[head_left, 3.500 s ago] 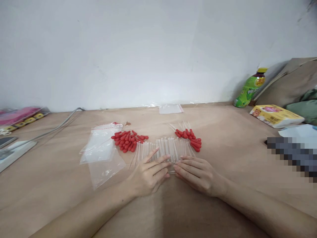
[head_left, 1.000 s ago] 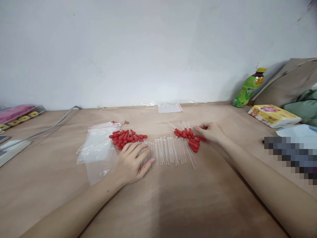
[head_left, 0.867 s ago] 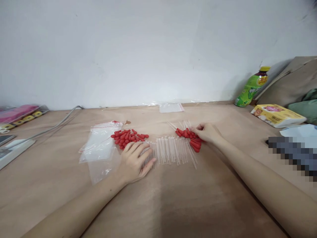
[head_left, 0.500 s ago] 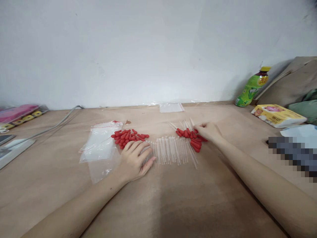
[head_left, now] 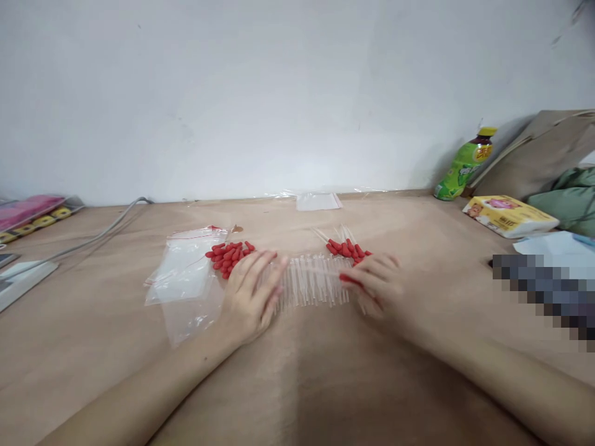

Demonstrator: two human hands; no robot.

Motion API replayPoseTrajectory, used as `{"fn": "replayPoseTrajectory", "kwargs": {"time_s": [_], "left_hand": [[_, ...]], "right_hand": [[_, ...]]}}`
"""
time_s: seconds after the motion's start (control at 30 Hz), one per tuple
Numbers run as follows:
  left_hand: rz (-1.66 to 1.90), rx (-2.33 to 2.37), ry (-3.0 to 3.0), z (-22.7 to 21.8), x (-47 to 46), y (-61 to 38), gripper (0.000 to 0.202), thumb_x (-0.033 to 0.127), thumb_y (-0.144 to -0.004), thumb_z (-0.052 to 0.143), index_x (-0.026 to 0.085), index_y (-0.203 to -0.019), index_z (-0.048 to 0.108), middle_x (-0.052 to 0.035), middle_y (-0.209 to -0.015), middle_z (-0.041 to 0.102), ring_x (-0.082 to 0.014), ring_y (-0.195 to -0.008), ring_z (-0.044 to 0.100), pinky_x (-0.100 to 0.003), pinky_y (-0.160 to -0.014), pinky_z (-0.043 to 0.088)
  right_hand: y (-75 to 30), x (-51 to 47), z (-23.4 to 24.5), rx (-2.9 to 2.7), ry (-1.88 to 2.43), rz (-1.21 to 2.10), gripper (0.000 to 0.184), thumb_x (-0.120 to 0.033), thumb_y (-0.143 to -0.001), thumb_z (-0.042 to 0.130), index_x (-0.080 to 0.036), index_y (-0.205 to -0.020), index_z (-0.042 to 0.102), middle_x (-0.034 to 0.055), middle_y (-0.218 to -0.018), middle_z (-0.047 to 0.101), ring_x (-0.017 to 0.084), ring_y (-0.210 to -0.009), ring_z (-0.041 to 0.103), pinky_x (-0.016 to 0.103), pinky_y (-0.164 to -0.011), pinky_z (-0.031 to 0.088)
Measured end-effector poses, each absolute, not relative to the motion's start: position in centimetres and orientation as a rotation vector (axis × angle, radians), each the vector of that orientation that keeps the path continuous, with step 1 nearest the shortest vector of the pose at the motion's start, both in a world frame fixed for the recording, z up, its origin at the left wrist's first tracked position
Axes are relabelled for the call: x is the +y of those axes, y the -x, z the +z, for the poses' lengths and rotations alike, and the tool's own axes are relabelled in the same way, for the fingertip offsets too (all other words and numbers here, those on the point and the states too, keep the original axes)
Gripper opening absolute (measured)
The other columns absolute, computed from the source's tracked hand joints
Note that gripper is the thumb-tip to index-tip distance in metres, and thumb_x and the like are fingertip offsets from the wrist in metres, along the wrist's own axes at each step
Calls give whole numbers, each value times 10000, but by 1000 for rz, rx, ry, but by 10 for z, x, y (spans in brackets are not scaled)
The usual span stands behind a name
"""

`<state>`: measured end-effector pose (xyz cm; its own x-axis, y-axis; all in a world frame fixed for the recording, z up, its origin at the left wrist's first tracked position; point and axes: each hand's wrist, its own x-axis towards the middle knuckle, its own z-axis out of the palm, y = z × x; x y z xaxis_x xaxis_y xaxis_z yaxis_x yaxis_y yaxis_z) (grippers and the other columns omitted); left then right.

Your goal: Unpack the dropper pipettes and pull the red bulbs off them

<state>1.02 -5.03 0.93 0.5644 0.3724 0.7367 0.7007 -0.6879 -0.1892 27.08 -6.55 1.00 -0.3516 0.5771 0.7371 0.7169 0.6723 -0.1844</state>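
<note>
A row of clear glass dropper tubes [head_left: 313,282] lies side by side on the table. At its left end is my left hand [head_left: 248,294], with the fingers stretched and partly apart, covering some tubes and part of a heap of red rubber bulbs [head_left: 227,257]. Slightly blurred, my right hand [head_left: 383,288] pinches a dropper by its red bulb [head_left: 351,280]; its thin, faint tube points left over the row. Behind that hand lies a cluster of assembled droppers with red bulbs [head_left: 346,249], tubes pointing away, some hidden by my fingers.
Clear zip bags [head_left: 186,269] lie left of the bulbs, and another bag [head_left: 318,201] is by the wall. At right are a green bottle [head_left: 462,167], a yellow tissue pack [head_left: 509,215] and a blurred-out dark object [head_left: 543,294]. A grey cable [head_left: 105,234] crosses the left side.
My right hand has moved left and nearer from the dropper cluster, now with a dropper between its fingers. My left hand stays near the row's left end, its fingers slightly shifted.
</note>
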Motion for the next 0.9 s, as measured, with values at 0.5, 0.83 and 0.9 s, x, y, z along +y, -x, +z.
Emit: {"fn": "replayPoseTrajectory", "kwargs": {"time_s": [0.5, 0.83, 0.9], "left_hand": [[-797, -458, 2579, -5, -66, -34, 145, 146, -820, 543, 105, -948, 596, -75, -1025, 657, -213, -1106, 525, -434, -1003, 376], [-869, -476, 2722, 4, -78, -38, 118, 110, -818, 505, 122, -880, 604, -33, -875, 689, -177, -1055, 562, -398, -1025, 366], [-879, -475, 2749, 6, -79, -39, 127, 111, -822, 492, 133, -878, 604, -30, -851, 690, -171, -1036, 575, -395, -1024, 366]], "right_hand": [[-243, -83, -19, -2170, 721, -436, 195, -274, -791, 588, -190, -965, 613, -13, -775, 686, 124, -791, 589, 418, -967, 287], [-251, -90, -16, -2185, 594, -497, 132, -165, -769, 614, -200, -896, 625, -49, -700, 680, 81, -655, 591, 403, -999, 311], [-252, -92, -12, -2201, 580, -513, 127, -153, -771, 607, -203, -886, 630, -45, -709, 683, 88, -657, 596, 406, -1006, 311]]}}
